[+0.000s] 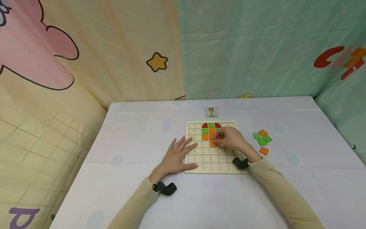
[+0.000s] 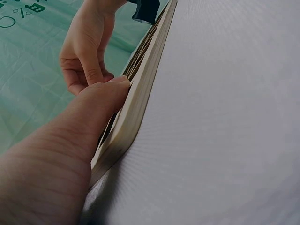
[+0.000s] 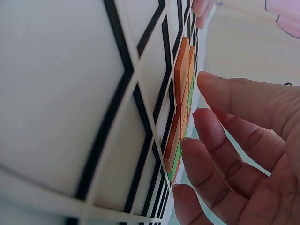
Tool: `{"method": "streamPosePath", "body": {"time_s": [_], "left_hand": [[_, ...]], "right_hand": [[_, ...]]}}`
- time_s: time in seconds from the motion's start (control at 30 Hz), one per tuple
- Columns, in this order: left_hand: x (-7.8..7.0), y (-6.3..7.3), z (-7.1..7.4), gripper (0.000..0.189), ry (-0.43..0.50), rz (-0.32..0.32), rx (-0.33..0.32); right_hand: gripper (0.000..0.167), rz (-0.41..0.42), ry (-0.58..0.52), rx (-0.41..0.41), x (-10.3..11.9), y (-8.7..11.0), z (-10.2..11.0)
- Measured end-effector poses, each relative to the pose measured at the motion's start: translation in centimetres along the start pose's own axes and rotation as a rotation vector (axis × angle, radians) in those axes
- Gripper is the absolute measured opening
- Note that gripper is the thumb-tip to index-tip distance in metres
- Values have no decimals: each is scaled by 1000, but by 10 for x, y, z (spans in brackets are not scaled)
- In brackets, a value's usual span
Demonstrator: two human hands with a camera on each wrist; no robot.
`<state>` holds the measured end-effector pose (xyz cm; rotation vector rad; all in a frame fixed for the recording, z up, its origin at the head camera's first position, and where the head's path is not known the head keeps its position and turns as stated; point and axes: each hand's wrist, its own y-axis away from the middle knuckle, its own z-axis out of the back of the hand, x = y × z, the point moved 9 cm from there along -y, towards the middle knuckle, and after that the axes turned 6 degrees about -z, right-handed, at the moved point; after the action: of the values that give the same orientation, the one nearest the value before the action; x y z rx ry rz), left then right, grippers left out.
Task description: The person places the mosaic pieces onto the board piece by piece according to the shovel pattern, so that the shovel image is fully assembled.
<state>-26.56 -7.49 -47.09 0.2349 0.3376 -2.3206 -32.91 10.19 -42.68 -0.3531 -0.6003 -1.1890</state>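
While the left hand (image 1: 175,158) lies wide-fingered on the board (image 1: 206,158), the right hand (image 1: 231,139) bends parted, empty fingers beside the tile figure (image 1: 211,130) near the far edge, its long axis pointing nearward.

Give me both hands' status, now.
Left hand: open, fingers spread, resting on the wooden grid board.
Right hand: open, fingers loosely bent beside an orange square tile, holding nothing visible.

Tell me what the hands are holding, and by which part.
Nothing appears gripped: the left hand rests spread at the left edge of the board; the right hand, above it, pinches nothing visible.
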Motion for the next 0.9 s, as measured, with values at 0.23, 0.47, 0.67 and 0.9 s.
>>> {"method": "streamPosePath", "body": {"time_s": [0.23, 0.47, 0.67, 0.9], "left_hand": [[0, 0, -1, 82, -5, 6, 16], [0, 0, -1, 82, -8, -8, -3], [0, 0, 0, 81, 4, -1, 0], [0, 0, 0, 81, 9, -4, -3]], "right_hand": [[8, 6, -10, -39, -5, 5, 11], [10, -21, -17, -114, -25, 18, 34], [13, -100, -37, -126, -51, 34, 49], [20, -176, 5, -125, -71, 60, 68]]}}
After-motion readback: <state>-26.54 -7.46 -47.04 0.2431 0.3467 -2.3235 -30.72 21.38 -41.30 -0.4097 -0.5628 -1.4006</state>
